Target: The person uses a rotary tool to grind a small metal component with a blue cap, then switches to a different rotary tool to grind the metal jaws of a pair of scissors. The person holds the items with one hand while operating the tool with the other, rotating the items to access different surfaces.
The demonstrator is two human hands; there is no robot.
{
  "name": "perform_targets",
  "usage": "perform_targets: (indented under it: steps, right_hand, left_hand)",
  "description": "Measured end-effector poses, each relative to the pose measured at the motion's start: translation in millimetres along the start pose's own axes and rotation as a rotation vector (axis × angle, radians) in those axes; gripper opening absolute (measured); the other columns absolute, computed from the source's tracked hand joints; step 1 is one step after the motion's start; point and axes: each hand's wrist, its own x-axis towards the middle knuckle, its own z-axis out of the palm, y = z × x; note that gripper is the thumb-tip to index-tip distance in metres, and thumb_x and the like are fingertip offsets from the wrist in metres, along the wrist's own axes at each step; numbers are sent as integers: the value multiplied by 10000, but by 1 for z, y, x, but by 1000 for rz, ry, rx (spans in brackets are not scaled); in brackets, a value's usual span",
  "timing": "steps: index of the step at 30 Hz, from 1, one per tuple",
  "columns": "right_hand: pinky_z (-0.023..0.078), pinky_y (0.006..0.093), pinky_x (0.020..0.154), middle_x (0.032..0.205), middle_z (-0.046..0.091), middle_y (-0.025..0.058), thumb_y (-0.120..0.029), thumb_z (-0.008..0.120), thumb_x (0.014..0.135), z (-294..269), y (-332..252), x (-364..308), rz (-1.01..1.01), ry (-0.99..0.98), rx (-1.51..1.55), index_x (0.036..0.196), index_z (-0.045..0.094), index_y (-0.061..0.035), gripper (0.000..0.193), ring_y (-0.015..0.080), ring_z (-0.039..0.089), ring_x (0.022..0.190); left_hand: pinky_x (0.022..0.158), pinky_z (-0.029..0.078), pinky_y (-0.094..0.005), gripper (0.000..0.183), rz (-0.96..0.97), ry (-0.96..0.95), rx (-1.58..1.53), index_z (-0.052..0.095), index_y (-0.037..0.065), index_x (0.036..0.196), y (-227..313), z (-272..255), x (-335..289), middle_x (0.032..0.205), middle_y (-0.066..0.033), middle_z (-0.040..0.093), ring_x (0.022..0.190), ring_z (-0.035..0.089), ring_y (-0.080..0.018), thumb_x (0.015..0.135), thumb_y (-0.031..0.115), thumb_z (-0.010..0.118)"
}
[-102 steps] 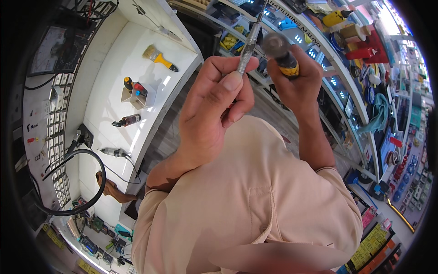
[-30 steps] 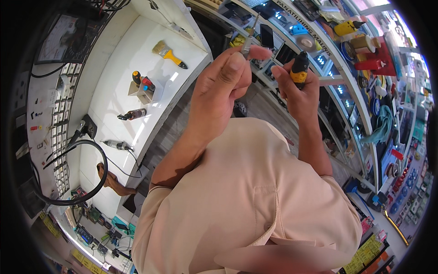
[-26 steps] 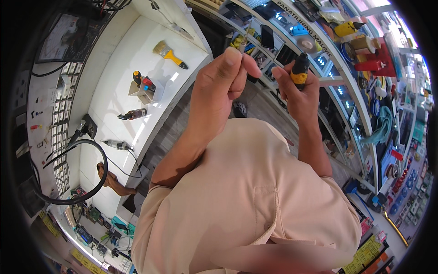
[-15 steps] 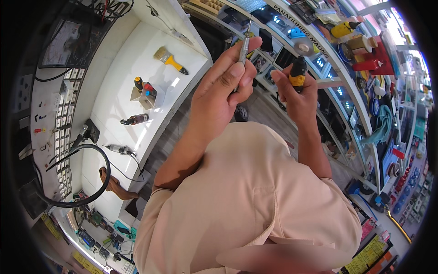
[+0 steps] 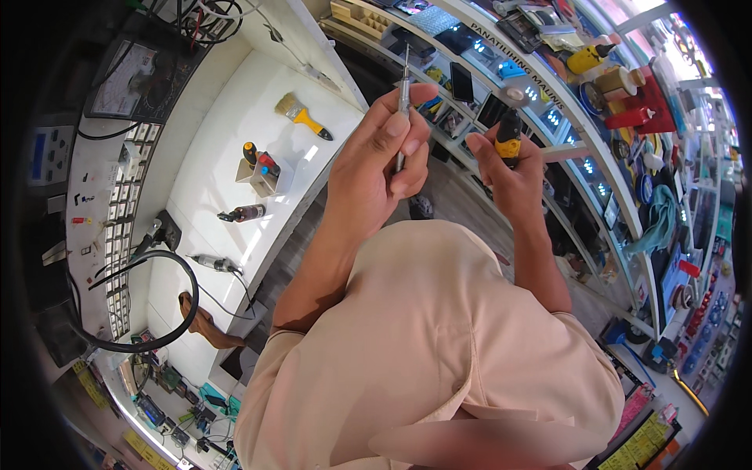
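Grasping a slim metal tool [image 5: 404,102] in the left grip [image 5: 364,164], right of the table [image 5: 207,188]: pinched between thumb and fingers, nearly upright, thin tip uppermost. Farther right of the table, clasping a black-and-yellow tool [image 5: 508,145] in the right grip [image 5: 517,176], dark end up, lower end hidden in the palm. Holding both tools apart from each other.

Could lose the slim metal tool most easily, through too light a pinch on narrow, hard-looking metal. Would then probably miss the table and hit the floor [image 5: 454,188] to its right, perhaps bending the thin tip. Could also prick a finger, by turning that tip inward or by bringing the black-and-yellow tool across carelessly.

Could bump the table's right edge with the nearby left forearm, by drawing the elbow outward, and so jolt the pinch loose. Could snag the cord [image 5: 251,301] at that same edge and drag the grey tool [image 5: 214,262] lying on the table, or tip the small box [image 5: 270,178] of handled tools standing there, by sweeping leftward. Could knock the shelves [image 5: 568,150], well right of the table, by swinging the right grip outward without looking
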Motion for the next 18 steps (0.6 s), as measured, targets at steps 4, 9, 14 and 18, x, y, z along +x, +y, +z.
perform_targets:
  steps: [4,9,14,18]
  right_hand:
    - [366,223,523,647,545,-79,-265,780,947,2,2,0,9,-2,24,841,645,-84,249,20,483,575]
    - [364,227,525,645,540,-77,-254,779,947,2,3,-1,-18,-17,18,836,639,-80,249,20,478,576]
    - [358,230,526,644,535,-77,-230,778,943,3,5,-1,-15,-7,0,820,619,-77,252,21,472,576]
    - [356,230,526,643,530,-77,-217,778,941,4,6,-1,-22,-8,7,814,611,-78,252,21,468,575]
  left_hand:
    - [553,307,-229,506,69,10,98,485,-22,1422,-3,5,3,783,34,380,563,327,-63,1093,362,467]
    - [510,253,-213,413,112,46,170,601,-27,1220,-5,-2,-1,714,57,373,573,295,-33,1108,340,450]
    - [504,207,-220,447,83,39,182,616,-3,1105,-8,-4,-4,653,74,324,554,262,-30,1102,416,463]
    - [504,188,-242,480,4,57,65,601,13,1158,-6,-6,3,624,94,228,537,208,-43,1093,468,464]
